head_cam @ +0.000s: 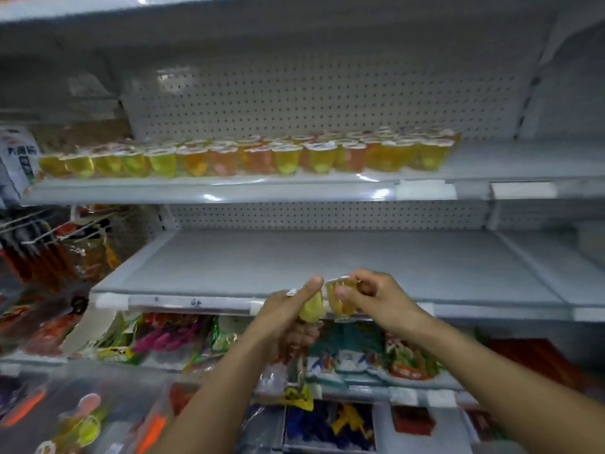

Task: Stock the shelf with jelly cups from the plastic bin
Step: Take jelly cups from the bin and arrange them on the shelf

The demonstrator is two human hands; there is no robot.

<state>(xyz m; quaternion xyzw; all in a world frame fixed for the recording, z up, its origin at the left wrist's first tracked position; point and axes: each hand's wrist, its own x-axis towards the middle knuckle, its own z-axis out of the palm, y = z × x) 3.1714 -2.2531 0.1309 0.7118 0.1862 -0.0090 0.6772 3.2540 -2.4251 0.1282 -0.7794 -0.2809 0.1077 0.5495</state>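
My left hand (288, 314) grips a yellow-green jelly cup (311, 310), its index finger stretched up along the cup. Right beside it my right hand (376, 298) pinches an amber jelly cup (340, 298) by its rim. Both cups hang in front of the front edge of the bare middle shelf (327, 260). On the upper shelf (209, 191) stand several rows of yellow and orange jelly cups (248, 155). At the bottom left is the clear plastic bin (42, 378), blurred, with more jelly cups (85, 424) in it.
Snack packets (357, 352) fill the shelf below my hands. Hooks with hanging packets (55, 250) stick out at the left. A white bag (18, 158) stands at the upper shelf's left end. Price label strips (425, 190) line the shelf edges. The upper shelf's right part is bare.
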